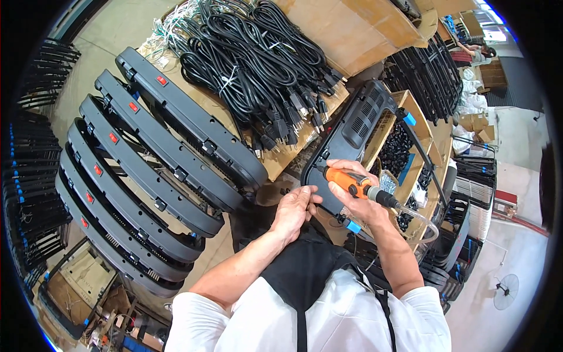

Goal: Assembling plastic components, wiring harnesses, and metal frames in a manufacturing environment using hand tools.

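In front of me lies a black plastic housing with vent slots, inside a frame with blue-wrapped ends. My right hand is wrapped round an orange air screwdriver, whose tip points to the housing's near left end. A clear air hose curves from the driver's back end. At that same end of the housing, my left hand is closed, thumb against curled fingers, touching or nearly touching the edge. Whatever it pinches, if anything, is too small or hidden to make out.
Several black housings with red switches stand in a row at left. Bundled black power cords lie on cardboard beyond. A wooden bin right of the work holds small black parts and screws. Stacked black frames stand farther off; a person is far right.
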Available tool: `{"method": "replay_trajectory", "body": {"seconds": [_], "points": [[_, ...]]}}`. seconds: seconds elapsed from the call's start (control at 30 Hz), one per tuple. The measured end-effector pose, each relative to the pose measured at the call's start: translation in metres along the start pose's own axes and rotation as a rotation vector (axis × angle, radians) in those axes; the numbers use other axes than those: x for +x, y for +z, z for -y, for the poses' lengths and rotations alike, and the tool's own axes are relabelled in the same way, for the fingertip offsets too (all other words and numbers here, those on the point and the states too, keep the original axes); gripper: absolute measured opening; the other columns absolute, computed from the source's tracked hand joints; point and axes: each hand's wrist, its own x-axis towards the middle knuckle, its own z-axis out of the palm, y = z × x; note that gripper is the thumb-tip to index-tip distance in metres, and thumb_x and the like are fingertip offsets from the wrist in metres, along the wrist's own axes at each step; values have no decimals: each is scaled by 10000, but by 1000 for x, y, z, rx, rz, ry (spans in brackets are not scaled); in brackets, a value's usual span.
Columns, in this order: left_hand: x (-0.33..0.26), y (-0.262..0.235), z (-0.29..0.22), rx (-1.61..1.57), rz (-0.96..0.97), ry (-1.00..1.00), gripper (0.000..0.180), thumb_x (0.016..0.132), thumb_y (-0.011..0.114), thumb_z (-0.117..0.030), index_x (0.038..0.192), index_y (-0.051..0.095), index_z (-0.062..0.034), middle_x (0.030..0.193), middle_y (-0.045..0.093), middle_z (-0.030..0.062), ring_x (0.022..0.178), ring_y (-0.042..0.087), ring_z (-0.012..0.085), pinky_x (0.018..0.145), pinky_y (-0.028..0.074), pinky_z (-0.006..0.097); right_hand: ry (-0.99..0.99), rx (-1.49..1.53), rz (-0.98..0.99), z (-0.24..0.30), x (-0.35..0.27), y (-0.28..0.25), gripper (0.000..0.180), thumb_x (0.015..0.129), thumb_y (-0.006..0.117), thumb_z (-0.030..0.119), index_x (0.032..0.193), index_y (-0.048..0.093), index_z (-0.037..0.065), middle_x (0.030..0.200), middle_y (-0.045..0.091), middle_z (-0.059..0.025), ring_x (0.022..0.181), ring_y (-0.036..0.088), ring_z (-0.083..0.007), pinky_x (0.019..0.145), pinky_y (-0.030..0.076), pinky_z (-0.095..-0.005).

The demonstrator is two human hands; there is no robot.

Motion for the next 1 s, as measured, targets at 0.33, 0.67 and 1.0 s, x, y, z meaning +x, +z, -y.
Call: {"method": "replay_trajectory", "body": {"seconds": [0.33,0.67,1.0], "points": [[45,42,-14,-302,-17,-160,351,1102,617,-417,1092,644,-67,802,597,-17,646,502,112,551,395,262,-69,289,-101,16,-25,-73,483,895,793,20,1338,603,-1,1334,710,-183,1246,681,-255,1078,543,-401],[149,209,-4,-442,186,-224,297,1112,596,-399,1103,607,-102,777,526,-31,659,496,113,553,389,252,-109,177,-250,-51,-13,-206,524,874,776,2,1349,557,32,1297,698,-204,1285,662,-352,1128,512,-528],[233,312,18,-252,108,-255,269,1163,489,-303,1205,605,-64,1004,682,68,867,636,201,727,521,299,35,248,-440,-127,64,-315,527,909,822,144,1369,589,33,1297,715,-95,1233,665,-208,1083,528,-389]]}}
